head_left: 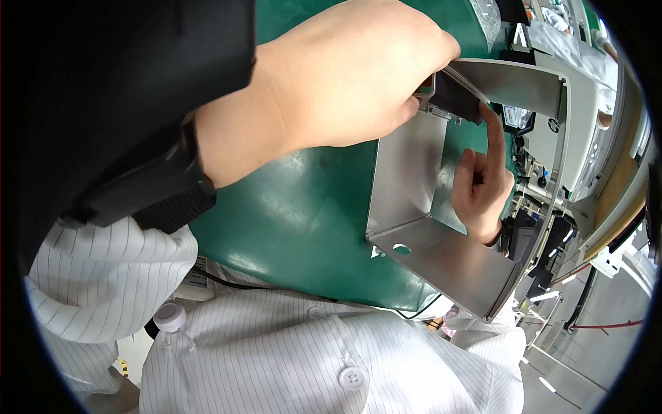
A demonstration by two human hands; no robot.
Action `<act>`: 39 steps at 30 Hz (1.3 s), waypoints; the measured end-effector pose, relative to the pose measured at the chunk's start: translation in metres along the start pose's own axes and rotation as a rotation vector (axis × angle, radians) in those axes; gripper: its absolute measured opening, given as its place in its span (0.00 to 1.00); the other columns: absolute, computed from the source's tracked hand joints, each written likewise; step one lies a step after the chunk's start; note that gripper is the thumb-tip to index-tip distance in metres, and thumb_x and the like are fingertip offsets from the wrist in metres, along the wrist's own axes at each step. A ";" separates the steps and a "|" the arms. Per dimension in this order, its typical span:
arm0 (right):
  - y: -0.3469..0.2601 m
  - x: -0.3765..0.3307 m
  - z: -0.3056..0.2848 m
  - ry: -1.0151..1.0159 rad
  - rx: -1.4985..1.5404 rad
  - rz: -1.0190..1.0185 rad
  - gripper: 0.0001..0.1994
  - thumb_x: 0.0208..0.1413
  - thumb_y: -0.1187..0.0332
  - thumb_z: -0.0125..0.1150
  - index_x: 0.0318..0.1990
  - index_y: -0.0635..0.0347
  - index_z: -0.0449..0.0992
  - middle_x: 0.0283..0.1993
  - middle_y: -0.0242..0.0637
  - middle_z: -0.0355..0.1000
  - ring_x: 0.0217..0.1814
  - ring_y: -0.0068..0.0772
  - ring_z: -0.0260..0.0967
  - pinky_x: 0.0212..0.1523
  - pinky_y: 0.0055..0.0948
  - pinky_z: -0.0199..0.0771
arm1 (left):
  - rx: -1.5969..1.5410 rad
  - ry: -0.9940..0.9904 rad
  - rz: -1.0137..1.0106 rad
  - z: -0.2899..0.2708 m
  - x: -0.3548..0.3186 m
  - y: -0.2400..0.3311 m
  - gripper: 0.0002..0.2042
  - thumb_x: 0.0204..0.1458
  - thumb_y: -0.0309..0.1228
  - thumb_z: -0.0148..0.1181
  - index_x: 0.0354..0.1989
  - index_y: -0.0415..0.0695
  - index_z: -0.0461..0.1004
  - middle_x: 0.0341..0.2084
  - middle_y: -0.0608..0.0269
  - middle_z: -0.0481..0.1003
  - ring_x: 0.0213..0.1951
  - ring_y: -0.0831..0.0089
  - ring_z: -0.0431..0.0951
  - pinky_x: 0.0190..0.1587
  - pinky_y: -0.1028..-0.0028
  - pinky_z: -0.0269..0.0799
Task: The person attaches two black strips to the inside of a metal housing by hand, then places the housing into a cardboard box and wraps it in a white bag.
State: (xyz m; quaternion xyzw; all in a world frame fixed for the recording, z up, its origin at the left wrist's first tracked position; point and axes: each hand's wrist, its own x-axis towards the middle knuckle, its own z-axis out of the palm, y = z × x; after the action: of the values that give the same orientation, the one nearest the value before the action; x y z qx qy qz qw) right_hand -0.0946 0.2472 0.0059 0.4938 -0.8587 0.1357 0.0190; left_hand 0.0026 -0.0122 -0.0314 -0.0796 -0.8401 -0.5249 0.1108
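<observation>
My left hand (352, 76) reaches in from the left and is closed at the upper corner of a bent sheet-metal frame (407, 172). Its thumb and fingers pinch around the frame's edge, where a dark flat piece (455, 96) and a small clear-and-metal fitting (436, 110) sit; the exact grip is partly hidden. Through the frame's opening shows my right hand (483, 183), its index finger stretched up against the end of the dark piece. The other right fingers are curled, with nothing visible in them. A round hole marks the frame's lower panel (448, 259).
Under the frame lies a green work mat (289, 207). Clear plastic film (487, 21) rests at its far edge. Beyond the frame, on the right, stand a white machine housing (579, 131) and cluttered equipment. A black cable (234, 281) runs along the near table edge.
</observation>
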 end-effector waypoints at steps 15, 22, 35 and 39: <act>-0.001 0.003 0.001 -0.041 -0.049 -0.033 0.31 0.56 0.79 0.48 0.71 0.65 0.58 0.16 0.35 0.66 0.14 0.18 0.59 0.18 0.21 0.60 | -0.002 -0.021 0.072 0.004 0.000 -0.005 0.08 0.47 0.24 0.60 0.33 0.33 0.71 0.28 0.42 0.77 0.36 0.45 0.79 0.38 0.58 0.75; -0.019 0.019 0.009 -0.069 0.019 -0.147 0.33 0.55 0.79 0.49 0.71 0.63 0.57 0.14 0.33 0.63 0.14 0.18 0.59 0.19 0.20 0.61 | 0.044 0.022 0.077 0.006 -0.002 -0.005 0.07 0.48 0.26 0.60 0.33 0.35 0.71 0.28 0.43 0.77 0.37 0.46 0.79 0.39 0.58 0.75; -0.036 0.036 0.013 -0.118 0.106 -0.284 0.33 0.49 0.84 0.51 0.67 0.64 0.64 0.15 0.32 0.64 0.12 0.20 0.57 0.19 0.21 0.58 | 0.118 0.132 0.092 0.023 -0.005 -0.009 0.07 0.45 0.24 0.61 0.32 0.37 0.73 0.26 0.51 0.77 0.33 0.51 0.79 0.36 0.60 0.75; -0.027 0.027 0.008 -0.123 0.183 -0.249 0.32 0.51 0.83 0.49 0.67 0.64 0.64 0.13 0.31 0.62 0.13 0.19 0.56 0.20 0.20 0.57 | 0.011 0.072 -0.002 0.016 -0.007 -0.003 0.07 0.45 0.25 0.61 0.33 0.37 0.73 0.26 0.52 0.78 0.33 0.52 0.80 0.36 0.60 0.75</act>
State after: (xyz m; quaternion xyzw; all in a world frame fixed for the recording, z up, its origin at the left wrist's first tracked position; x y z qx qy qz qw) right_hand -0.0844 0.2099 0.0080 0.6032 -0.7746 0.1796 -0.0620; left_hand 0.0067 0.0005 -0.0426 -0.0589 -0.8384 -0.5232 0.1409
